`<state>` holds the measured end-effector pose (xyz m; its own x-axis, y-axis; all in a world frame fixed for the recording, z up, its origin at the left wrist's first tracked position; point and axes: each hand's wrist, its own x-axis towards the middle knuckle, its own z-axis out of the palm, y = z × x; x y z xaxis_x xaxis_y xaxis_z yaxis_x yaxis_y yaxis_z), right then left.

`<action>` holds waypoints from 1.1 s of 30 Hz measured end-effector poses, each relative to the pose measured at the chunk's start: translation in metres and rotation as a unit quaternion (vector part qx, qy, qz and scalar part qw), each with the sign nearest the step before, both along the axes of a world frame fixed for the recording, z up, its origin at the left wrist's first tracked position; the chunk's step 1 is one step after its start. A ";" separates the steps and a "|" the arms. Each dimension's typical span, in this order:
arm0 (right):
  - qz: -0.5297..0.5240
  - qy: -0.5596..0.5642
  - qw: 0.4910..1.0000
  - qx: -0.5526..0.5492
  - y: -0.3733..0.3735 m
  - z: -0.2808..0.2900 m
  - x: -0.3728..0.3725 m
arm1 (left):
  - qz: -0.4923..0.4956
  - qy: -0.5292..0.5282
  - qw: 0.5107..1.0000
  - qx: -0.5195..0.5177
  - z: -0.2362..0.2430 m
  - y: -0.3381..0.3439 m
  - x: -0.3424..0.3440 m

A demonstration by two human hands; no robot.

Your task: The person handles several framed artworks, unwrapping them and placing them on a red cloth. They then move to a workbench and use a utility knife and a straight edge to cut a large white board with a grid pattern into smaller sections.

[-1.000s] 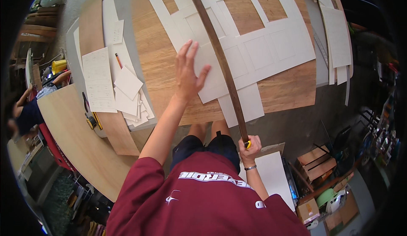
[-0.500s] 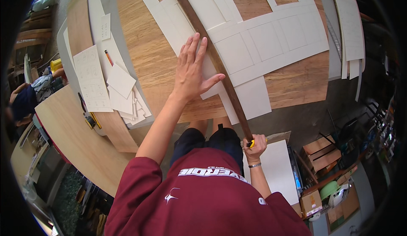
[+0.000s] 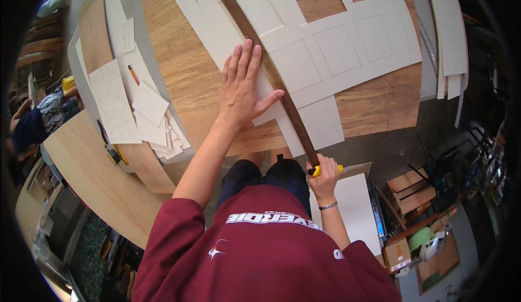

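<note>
A long dark wooden strip (image 3: 282,89) lies slantwise over white card cut-outs (image 3: 320,121) on a wood-grain board. My left hand (image 3: 239,90) is spread flat at the strip's left side, fingertips and thumb against its edge. Close to the strip's near end, my right hand (image 3: 324,178) is closed round a yellow-and-black utility knife (image 3: 315,171); its blade is too small to see. A wide white card panel with pencilled rectangles (image 3: 347,46) lies to the right of the strip.
Left of the board are a pencil (image 3: 133,75), a sheet with sketches (image 3: 114,102), white card scraps (image 3: 152,104) and a black-and-yellow tool (image 3: 115,154). A bare wooden panel (image 3: 103,171) sits nearer. Another person (image 3: 46,112) is at far left. A cardboard box (image 3: 397,254) stands lower right.
My right hand has moved slightly up and away from me along the strip's near end, and more of the yellow knife shows. My left hand stays pressed flat by the strip.
</note>
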<state>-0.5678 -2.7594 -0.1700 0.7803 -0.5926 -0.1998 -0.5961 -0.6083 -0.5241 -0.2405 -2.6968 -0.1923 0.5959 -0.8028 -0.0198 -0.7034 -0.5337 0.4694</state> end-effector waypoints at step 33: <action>0.021 -0.028 0.999 0.018 -0.005 -0.007 0.007 | 0.010 -0.009 1.000 0.006 -0.004 -0.001 -0.001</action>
<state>-0.5608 -2.7645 -0.1772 0.8145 -0.5531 -0.1753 -0.5399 -0.6120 -0.5779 -0.2418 -2.6976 -0.1968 0.6115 -0.7910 -0.0191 -0.7011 -0.5529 0.4504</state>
